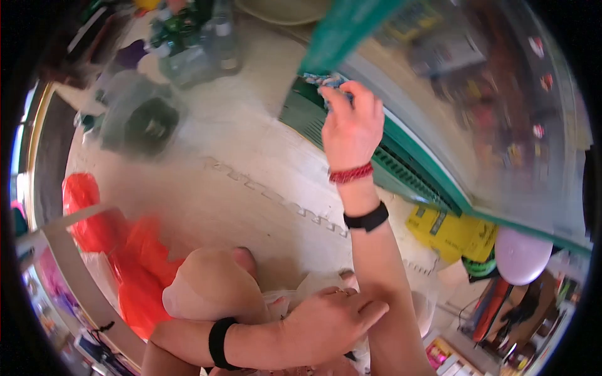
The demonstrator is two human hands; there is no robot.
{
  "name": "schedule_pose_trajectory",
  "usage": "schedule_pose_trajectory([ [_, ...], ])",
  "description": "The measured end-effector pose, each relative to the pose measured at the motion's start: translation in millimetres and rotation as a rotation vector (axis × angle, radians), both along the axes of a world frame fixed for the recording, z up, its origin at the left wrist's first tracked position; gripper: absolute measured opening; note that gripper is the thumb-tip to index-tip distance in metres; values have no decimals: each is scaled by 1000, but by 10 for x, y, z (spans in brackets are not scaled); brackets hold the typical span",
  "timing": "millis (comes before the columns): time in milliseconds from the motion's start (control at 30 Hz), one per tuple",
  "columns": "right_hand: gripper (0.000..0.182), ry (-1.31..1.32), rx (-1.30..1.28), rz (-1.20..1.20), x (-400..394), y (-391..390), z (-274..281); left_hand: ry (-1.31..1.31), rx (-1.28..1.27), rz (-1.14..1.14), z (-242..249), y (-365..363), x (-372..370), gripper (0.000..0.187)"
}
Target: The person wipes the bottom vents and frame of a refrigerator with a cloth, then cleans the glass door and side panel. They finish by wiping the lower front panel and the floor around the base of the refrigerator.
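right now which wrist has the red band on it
The right hand, raised to the green-framed glass cabinet, has a red band above a black band. The left hand has only a black band.

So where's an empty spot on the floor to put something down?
The widest bare floor lies between the orange bags, the clear bag and the green freezer base. It is crowded at the top among the bottles, and at lower right around the yellow box. The right hand holds a cloth at the freezer; the left hand rests below.
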State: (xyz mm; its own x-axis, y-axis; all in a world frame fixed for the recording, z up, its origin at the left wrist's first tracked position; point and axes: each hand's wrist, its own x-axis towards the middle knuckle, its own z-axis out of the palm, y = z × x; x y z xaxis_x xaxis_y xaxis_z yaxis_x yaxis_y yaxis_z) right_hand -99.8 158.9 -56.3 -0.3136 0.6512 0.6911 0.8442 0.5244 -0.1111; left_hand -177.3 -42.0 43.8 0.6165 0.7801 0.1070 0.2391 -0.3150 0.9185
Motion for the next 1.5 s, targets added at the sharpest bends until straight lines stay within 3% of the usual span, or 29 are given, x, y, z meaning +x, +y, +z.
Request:
schedule_pose_trajectory([
  [100,34,133,27,-219,455,-159,-101,-6,-36,1,23,36,22,29],
  [200,27,208,52,-571,1242,-554,-455,24,18,56,21,50,46,29],
  [233,22,517,56,-602,1502,-640,-602,34,59,29,32,63,75,30],
  [267,17,464,85,-643,1667,-670,-605,39,103,-1,21,82,115,30],
  [333,18,685,-32,-761,1786,-690,-510,-7,105,-2,-50,22,190,29],
  [400,19,783,150,-641,1619,-685,-148,9,69,-63,-103,38,254,29],
  [467,22,778,162,-584,1258,-711,184,-22,80,-12,-122,34,295,28],
  [600,30,495,-129,-158,535,-537,513,-176,51,57,-45,51,349,27],
  [767,40,375,258,100,-81,1,1386,-480,29,266,148,146,238,26],
  [833,35,288,197,79,-189,223,1440,-521,7,268,160,175,200,25],
  [900,26,74,118,-6,-213,259,988,-451,-27,267,142,189,173,20],
  [933,16,113,-80,-26,-240,173,730,-449,-15,234,128,186,167,20],
  [1000,15,174,-388,-162,-168,-89,171,-432,-123,255,89,166,143,17],
  [1067,12,493,-682,-187,-41,-398,-121,-437,-158,231,92,152,107,16],
  [1133,16,759,-900,-70,85,-694,-531,-445,-201,227,105,136,130,15],
  [1200,19,755,-1165,15,122,-894,-601,-365,-182,228,122,179,147,15],
  [1333,19,609,-1170,63,103,-1080,-670,-338,-228,219,132,144,238,15],
  [1467,19,765,-1004,155,202,-1034,-812,-353,-256,194,168,123,269,12],
  [1500,18,863,-1235,87,261,-985,-786,-352,-246,196,171,114,278,12],
])
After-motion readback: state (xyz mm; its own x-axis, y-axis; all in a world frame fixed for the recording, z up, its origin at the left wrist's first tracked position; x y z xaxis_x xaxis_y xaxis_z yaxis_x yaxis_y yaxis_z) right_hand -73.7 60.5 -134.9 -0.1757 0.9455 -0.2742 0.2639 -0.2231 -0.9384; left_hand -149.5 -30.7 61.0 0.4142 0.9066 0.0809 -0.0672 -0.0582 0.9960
